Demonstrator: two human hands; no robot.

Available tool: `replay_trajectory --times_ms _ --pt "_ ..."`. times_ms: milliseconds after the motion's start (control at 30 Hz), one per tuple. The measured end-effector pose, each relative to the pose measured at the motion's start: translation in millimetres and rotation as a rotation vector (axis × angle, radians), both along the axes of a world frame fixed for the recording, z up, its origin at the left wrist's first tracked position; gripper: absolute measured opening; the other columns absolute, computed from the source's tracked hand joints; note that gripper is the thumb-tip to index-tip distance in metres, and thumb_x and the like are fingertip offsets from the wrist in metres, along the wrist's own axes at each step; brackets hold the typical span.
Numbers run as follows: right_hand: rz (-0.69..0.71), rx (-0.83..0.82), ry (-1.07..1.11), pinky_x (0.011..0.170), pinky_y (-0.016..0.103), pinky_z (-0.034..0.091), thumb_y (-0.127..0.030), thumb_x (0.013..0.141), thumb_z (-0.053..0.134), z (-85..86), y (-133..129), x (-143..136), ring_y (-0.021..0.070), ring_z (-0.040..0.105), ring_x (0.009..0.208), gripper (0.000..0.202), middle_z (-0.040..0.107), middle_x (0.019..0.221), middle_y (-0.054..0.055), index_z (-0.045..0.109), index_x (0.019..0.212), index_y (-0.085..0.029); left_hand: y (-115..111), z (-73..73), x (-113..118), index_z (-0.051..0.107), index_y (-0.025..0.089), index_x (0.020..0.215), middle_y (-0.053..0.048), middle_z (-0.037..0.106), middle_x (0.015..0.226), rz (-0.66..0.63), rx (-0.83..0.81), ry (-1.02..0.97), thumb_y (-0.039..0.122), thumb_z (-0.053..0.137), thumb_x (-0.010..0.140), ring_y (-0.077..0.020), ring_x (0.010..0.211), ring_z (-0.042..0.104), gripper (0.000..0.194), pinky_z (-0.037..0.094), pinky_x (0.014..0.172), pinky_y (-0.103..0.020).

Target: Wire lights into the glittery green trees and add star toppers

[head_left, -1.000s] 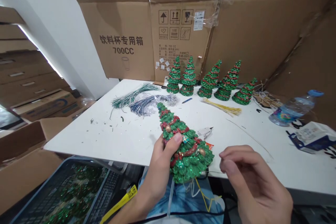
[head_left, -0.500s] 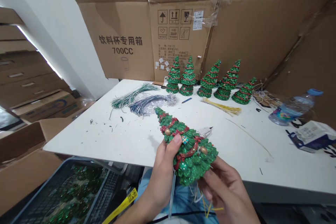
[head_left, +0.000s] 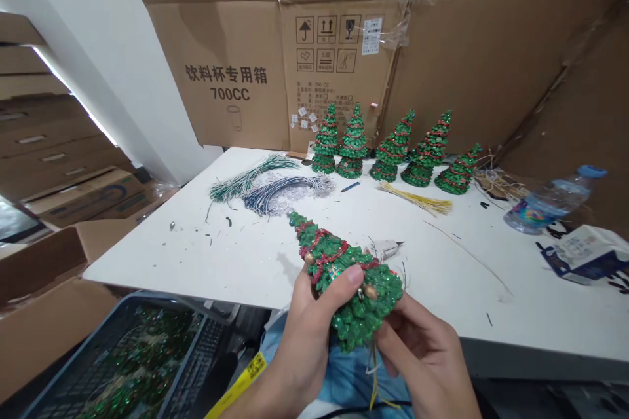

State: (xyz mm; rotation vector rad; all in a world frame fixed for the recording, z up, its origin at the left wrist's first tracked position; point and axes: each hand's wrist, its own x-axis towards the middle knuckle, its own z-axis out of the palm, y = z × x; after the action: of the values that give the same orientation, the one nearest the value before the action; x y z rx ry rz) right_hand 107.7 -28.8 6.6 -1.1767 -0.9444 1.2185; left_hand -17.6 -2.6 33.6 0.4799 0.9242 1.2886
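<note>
A glittery green tree with red garlands point(head_left: 363, 314) lies tilted over the table's front edge, its tip toward the upper left. My left hand point(head_left: 314, 321) is wrapped round it, thumb across its front. My right hand point(head_left: 422, 347) is closed at the tree's base, fingers partly hidden behind and beneath it; what they pinch there cannot be made out. Thin yellow and white strands point(head_left: 374, 373) hang below the base. Just behind the tree, a grey-white cutter point(head_left: 384, 249) rests on the table.
Several green trees point(head_left: 351, 144) stand along the cardboard wall point(head_left: 236, 39). Bundles of green wires point(head_left: 250, 177), blue wires point(head_left: 285, 193) and yellow wires point(head_left: 417, 198) lie on the white table point(head_left: 171, 255). A bottle point(head_left: 550, 203) stands right; a basket point(head_left: 125, 304) sits lower left.
The held tree has turned and tipped slightly, its tip a little lower. My left thumb has moved right and down across its front. The strands beneath hang differently.
</note>
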Motion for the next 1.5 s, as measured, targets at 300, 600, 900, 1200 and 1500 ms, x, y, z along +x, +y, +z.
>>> replay_trajectory --times_ms 300,600,900,1200,1500 --pt "-0.054 0.033 -0.031 0.063 0.024 0.054 -0.07 0.085 0.089 -4.4 1 0 0.0141 0.046 0.06 0.046 0.059 0.066 -0.001 0.091 0.094 -0.024 5 -14.6 -2 0.075 0.018 0.127 -0.012 0.085 0.123 -0.087 -0.054 -0.032 0.047 0.102 0.072 -0.035 0.12 0.078 0.067 0.061 0.109 -0.047" --pt "-0.072 0.034 0.009 0.067 0.024 0.056 -0.059 0.085 0.093 -5.1 0 1 0.0193 0.064 0.071 0.036 0.075 0.075 0.003 0.093 0.094 -0.024 2 -9.9 -3 0.075 0.017 0.127 -0.014 0.085 0.127 -0.181 -0.051 -0.064 0.042 0.102 0.073 -0.0361 0.126 0.076 0.065 0.057 0.112 -0.047" --pt "-0.094 0.004 0.014 0.061 0.021 0.045 -0.065 0.081 0.093 -2.9 -2 3 0.0143 0.05 0.065 0.044 0.063 0.064 0.0 0.086 0.075 -0.022 0 -9.4 -1 0.077 0.019 0.119 -0.012 0.085 0.126 -0.149 -0.099 -0.112 0.049 0.099 0.07 -0.039 0.129 0.075 0.062 0.058 0.109 -0.047" --pt "-0.059 -0.013 0.007 0.056 0.026 0.046 -0.05 0.083 0.094 -14.7 -1 8 0.0162 0.054 0.058 0.032 0.065 0.058 0.001 0.085 0.072 -0.021 -2 -18.5 3 0.073 0.018 0.128 -0.015 0.084 0.125 -0.114 -0.015 -0.089 0.047 0.104 0.07 -0.0347 0.119 0.078 0.072 0.065 0.097 -0.041" --pt "0.009 -0.018 0.089 0.059 0.028 0.053 -0.049 0.077 0.1 -9.9 6 8 0.019 0.062 0.059 0.029 0.069 0.059 0.002 0.089 0.077 -0.022 -4 -16.6 6 0.071 0.018 0.123 -0.014 0.084 0.125 -0.071 0.003 -0.099 0.043 0.104 0.072 -0.0338 0.123 0.078 0.066 0.064 0.103 -0.04"
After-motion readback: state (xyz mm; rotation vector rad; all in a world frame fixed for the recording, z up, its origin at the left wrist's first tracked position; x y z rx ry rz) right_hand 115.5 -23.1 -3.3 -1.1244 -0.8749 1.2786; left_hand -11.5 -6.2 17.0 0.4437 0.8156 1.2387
